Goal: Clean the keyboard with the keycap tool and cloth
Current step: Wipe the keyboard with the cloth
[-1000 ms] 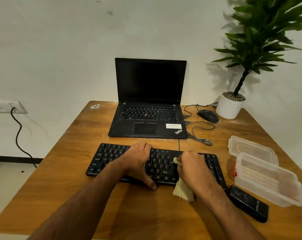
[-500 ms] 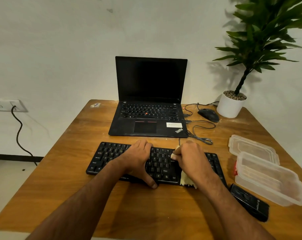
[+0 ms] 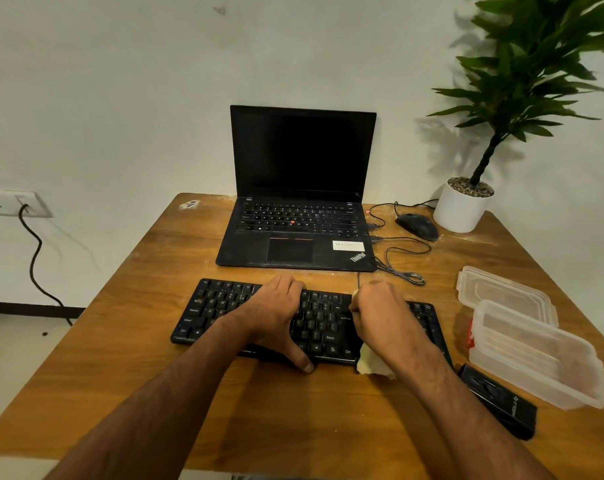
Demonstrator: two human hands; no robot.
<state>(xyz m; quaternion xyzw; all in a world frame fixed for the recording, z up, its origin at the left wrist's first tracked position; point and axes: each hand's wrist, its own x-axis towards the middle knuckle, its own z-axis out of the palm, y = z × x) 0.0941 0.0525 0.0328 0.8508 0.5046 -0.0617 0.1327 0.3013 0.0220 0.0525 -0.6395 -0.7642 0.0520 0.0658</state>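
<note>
The right hand [image 3: 380, 313] is curled into a fist around a pale yellow cloth [image 3: 373, 365] and presses it onto the right part of the black keyboard [image 3: 324, 327]. A bit of the cloth shows at the far side of the fist, and a larger fold hangs out under the wrist, over the near edge of the keyboard onto the desk [image 3: 127, 358]. The left hand [image 3: 276, 310] lies flat across the middle of the keyboard, fingers straight toward the far edge and the thumb hooked over the near edge, holding it down.

The keyboard lies across the middle of the desk, its cable running to the far side. Beyond it stands an open laptop [image 3: 300, 202] with a dark screen. To the right of the laptop are a black mouse [image 3: 417, 226] with looped cables and, at the far right corner, a plant [image 3: 466, 202] in a white pot. On the right side of the desk sit two clear plastic tubs [image 3: 535, 355], one partly over the other, with something red showing at their left side. Just near of them lies a flat black case [image 3: 497, 400]. On the wall at left is a socket [image 3: 13, 202] with a black cord hanging from it.
</note>
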